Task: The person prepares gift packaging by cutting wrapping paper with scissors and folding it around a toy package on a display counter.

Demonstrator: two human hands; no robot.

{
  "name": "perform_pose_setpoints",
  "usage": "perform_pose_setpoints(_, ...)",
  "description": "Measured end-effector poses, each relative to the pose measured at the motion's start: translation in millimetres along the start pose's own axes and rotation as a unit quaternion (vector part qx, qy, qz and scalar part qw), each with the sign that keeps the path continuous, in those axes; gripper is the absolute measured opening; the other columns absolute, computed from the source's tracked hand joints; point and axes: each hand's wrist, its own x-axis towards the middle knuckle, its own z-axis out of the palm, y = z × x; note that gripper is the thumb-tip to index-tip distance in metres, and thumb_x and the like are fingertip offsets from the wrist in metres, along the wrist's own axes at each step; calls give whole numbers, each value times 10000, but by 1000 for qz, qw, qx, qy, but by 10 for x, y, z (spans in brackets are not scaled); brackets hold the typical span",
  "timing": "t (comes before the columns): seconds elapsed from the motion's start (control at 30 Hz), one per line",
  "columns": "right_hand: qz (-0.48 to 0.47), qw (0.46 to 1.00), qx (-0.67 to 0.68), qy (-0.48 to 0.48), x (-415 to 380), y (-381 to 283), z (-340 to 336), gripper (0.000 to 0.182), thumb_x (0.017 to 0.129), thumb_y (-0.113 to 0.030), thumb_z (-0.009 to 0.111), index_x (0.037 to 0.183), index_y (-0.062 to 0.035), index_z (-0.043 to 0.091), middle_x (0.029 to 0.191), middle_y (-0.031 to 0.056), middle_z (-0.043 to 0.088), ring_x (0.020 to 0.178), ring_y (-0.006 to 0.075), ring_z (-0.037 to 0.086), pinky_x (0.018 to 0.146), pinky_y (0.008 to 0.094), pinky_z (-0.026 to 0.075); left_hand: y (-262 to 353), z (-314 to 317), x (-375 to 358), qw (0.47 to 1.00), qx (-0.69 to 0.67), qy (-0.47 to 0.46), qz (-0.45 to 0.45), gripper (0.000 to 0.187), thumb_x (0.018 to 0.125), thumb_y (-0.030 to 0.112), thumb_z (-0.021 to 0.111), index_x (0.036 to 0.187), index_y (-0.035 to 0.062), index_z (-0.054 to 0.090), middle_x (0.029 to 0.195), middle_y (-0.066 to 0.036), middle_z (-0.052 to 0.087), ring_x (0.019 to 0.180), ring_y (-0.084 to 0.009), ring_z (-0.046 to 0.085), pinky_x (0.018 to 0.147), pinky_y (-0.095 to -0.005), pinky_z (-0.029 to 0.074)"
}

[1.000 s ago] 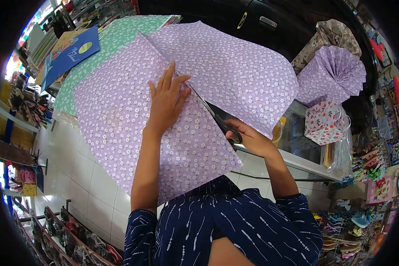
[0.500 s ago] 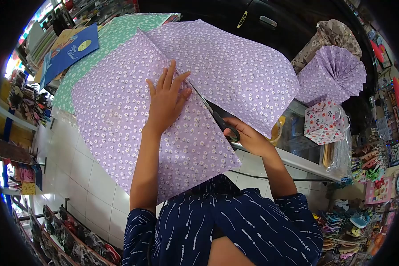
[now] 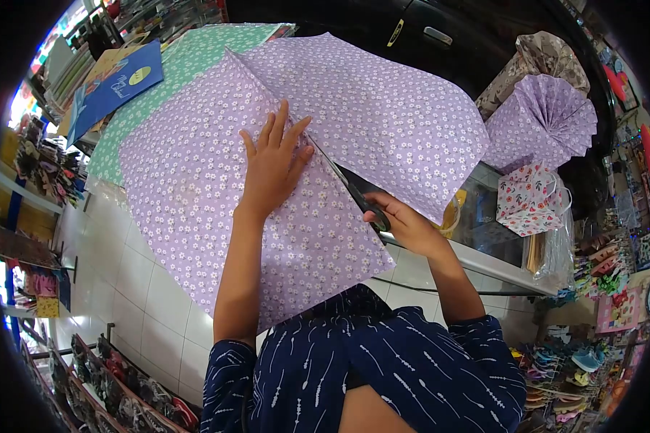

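A large sheet of lilac wrapping paper (image 3: 188, 173) with small white flowers lies spread in front of me, partly cut in two. My left hand (image 3: 273, 162) rests flat on it with fingers spread, just left of the cut. My right hand (image 3: 404, 225) grips black-handled scissors (image 3: 360, 198), whose blades lie along the slit and reach up towards my left fingertips. To the right of the slit, the other part of the paper (image 3: 397, 115) curves away. The blade tips are partly hidden at the paper.
Green flowered paper (image 3: 202, 45) and a blue card (image 3: 126, 79) lie at the back left. On the right stand a pleated lilac fan-topped package (image 3: 542, 119) and a floral paper bag (image 3: 529, 200). Racks of goods (image 3: 123, 375) flank the tiled floor (image 3: 133, 289).
The scissors' handles have drawn closer together in my right hand. My left hand and the paper have shifted very slightly; otherwise the scene is the same.
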Motion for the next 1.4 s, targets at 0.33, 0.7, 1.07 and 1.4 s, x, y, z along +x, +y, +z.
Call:
perform_pose_setpoints(0.33,13,999,28,-21,117,7,-35,331,966,-181,435,1238,8,453,1051,69,596,996,129,554,879,253,409,-5,8,-4,1000,-13,2,-2,484,940,367,441,1375,170,363,1505,-92,192,1369,-325,217,1049,-646,48)
perform_pose_setpoints(0.7,11,999,-11,30,129,97,-20,402,935,-250,530,1234,13,477,995,30,581,947,82,509,848,220,394,-9,58,-23,1000,-16,25,-3,611,940,384,434,1427,86,217,1501,-109,198,1380,-315,189,1071,-604,22)
perform_pose_setpoints(1.07,8,1000,12,19,152,90,-29,396,929,-269,544,1214,2,495,997,9,571,921,60,494,817,209,395,-21,64,-31,1000,-12,23,3,612,945,392,420,1430,80,214,1500,-117,198,1381,-307,192,1080,-584,5)
perform_pose_setpoints(1.4,19,999,8,26,228,21,-14,375,946,-204,508,1257,1,466,1020,26,599,949,87,550,838,213,414,-5,76,-32,999,-29,36,13,608,940,392,424,1425,79,235,1494,-122,213,1375,-324,194,1075,-595,-12)
